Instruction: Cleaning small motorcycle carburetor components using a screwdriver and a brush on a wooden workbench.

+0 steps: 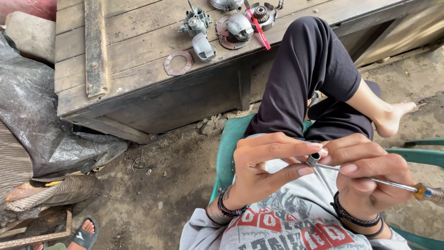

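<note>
Head view — both hands pinch a small metal part (313, 159) above dirt ground (162, 185), beside a wooden bench (115, 55) strewn with parts.

bench (115, 55): weathered wooden planks, dark with grime, standing on the dirt floor
carburettor body (195, 22): grey metal, on the bench top near its far edge
round gasket (178, 63): rusty ring, flat on the bench near the front edge
curved metal cover (203, 47): grey, just beside the gasket
red-handled tool (257, 28): lying across the parts
plastic sheet (32, 115): grey, crumpled, left of the bench
chair (229, 148): green plastic
sandal (84, 234): black, on another person's foot, bottom left
</note>
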